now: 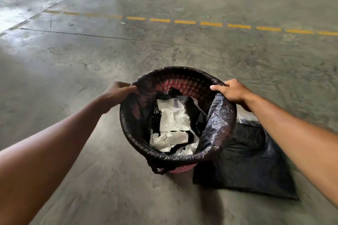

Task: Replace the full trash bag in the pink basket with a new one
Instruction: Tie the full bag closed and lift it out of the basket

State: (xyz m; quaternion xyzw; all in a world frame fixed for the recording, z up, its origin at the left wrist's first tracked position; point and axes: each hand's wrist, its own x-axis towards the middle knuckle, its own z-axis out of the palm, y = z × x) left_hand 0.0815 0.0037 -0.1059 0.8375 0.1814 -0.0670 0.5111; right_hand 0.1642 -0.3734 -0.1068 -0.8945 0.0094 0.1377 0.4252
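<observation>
Pink basket [180,169] standing on the concrete floor [91,60], lined with the full black trash bag [219,115] holding crumpled paper [172,120]; left hand [118,93] at 9 o'clock and right hand [232,90] at 2 o'clock, each grip clamped on the bag's rolled edge at the rim; step in hand, apparently: freeing the bag; next move calls for peeling the edge off all round, then lifting; folded new bag [252,160] lying flat at 4 o'clock, touching the basket; no legible writing.

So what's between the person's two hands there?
In the head view, the open mouth of the basket, lined with a black bag holding crumpled white paper, spans between left hand and right hand.
</observation>
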